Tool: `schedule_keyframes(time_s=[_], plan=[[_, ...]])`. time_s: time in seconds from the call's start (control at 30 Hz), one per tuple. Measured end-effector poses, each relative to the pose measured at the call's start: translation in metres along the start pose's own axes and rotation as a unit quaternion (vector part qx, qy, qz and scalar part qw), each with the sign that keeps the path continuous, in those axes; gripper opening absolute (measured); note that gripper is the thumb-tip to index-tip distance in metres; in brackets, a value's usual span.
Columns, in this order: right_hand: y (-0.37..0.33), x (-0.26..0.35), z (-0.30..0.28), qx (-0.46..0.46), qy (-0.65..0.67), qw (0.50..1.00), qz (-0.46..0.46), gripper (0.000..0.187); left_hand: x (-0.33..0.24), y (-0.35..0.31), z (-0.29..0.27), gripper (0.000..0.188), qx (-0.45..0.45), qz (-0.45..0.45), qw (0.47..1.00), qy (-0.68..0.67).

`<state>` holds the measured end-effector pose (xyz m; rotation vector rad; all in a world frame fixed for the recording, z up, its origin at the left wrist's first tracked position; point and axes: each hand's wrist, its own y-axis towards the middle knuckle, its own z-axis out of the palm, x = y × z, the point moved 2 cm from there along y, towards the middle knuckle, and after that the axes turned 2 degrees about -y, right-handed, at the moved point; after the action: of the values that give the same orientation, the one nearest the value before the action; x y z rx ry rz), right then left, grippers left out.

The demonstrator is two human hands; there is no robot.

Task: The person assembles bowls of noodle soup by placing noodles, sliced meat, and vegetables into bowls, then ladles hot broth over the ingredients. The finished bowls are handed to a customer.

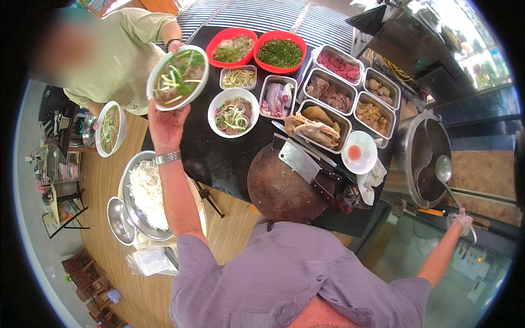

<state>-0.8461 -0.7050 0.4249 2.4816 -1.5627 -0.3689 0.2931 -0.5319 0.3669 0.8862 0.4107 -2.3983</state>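
My left hand (168, 127) reaches far left and grips the lower edge of a white bowl (178, 79) with greens, onion and meat in it. A co-worker's hand (174, 46) is on the same bowl's upper rim, and that person's other hand holds a second filled bowl (111, 129). Far to the right, my right hand (462, 221), in a thin clear plastic glove, is closed round the handle of a metal ladle (444, 169). The ladle's head is over the large, divided steel pot (403, 164). A third filled bowl (233, 113) stands on the black table.
A round chopping board (273, 186) bears a cleaver (299, 159) and other knives. Behind it stand steel trays of meat (328, 93), red tubs of greens (280, 52) and a small bowl of red liquid (363, 152). White noodles (146, 191) fill a steel basin at left.
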Motion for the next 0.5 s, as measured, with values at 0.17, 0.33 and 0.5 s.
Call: schedule_keyframes(time_s=[0.17, 0.33, 0.5], plan=[[0.000, -0.001, -0.001, -0.026, 0.128, 0.991, -0.019, 0.052, 0.000, -0.025, -0.054, 0.083, -0.100, 0.062, 0.990, -0.084], [0.003, -0.008, 0.022, -0.080, -0.016, 0.986, -0.143, 0.057, 0.102, -0.050, -0.123, 0.056, -0.234, -0.107, 0.963, 0.080], [-0.061, 0.024, -0.012, -0.039, -0.031, 0.983, -0.176, 0.068, 0.190, -0.022, -0.155, 0.043, -0.179, -0.219, 0.959, 0.016]])
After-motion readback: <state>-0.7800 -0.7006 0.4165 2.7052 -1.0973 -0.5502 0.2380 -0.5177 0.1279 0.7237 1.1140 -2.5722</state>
